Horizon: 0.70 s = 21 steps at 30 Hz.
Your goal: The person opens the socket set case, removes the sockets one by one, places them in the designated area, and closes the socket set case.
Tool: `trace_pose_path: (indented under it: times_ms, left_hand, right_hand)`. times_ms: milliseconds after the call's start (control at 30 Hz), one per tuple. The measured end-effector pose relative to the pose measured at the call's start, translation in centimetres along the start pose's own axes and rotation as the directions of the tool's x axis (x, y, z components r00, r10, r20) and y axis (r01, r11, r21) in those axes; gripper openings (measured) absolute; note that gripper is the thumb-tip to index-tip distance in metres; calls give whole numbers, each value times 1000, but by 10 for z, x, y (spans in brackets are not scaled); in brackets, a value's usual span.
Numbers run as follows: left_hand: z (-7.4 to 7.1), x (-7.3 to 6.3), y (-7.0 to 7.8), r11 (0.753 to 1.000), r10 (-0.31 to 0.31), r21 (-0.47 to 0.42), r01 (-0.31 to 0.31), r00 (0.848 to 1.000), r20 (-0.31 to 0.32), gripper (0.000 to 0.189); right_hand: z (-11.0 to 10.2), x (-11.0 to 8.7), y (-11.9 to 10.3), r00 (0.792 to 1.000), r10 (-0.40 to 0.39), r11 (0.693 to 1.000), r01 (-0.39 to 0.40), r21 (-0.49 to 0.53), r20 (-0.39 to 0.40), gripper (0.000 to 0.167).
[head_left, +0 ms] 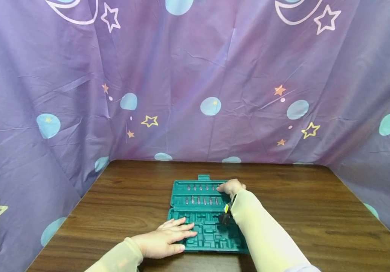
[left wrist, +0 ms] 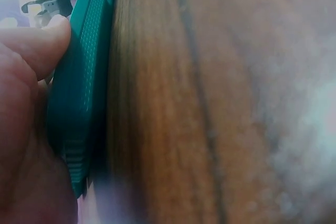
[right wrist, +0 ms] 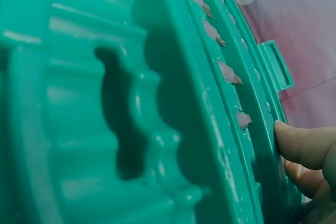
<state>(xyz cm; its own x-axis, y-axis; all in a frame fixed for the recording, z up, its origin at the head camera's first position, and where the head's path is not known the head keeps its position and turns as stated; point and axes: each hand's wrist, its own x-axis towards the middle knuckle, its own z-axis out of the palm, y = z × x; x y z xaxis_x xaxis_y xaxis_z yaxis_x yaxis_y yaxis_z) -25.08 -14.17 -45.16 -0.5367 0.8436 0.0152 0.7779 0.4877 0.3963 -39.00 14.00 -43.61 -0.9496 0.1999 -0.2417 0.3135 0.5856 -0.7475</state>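
An opened green plastic tool case lies on the wooden table, with two rows of screwdriver bits in its far half. Its near half shows bare moulded recesses. My left hand rests with extended fingers on the near half's left side; the left wrist view shows the thumb against the case's edge. My right hand reaches the right end of the far row, thumb and finger pinching at the last bit. The right wrist view shows the thumb there, but the bit is mostly hidden.
A brown wooden table carries the case. Purple cloth with stars and moons hangs behind it and along both sides. A latch tab sticks out from the case's far edge. A dark wrist device sits at the right sleeve.
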Motion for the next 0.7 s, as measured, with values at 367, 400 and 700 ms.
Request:
trace_pose_path:
  times_ms: [367,400,700]
  left_hand:
    - [1,-1,-1,1000,1,1,-1,1000,-10,47]
    - [1,-1,-1,1000,2,3,-2,1000,-10,47]
    - [-2,-1,1,1000,-12,-6,12,1000,10,48]
  right_hand:
    - [1,2,2,990,-138,984,141,-111,37,27]
    - [2,2,2,990,-136,982,138,-128,27,27]
    - [6,4,9,993,-94,958,110,264,-73,23]
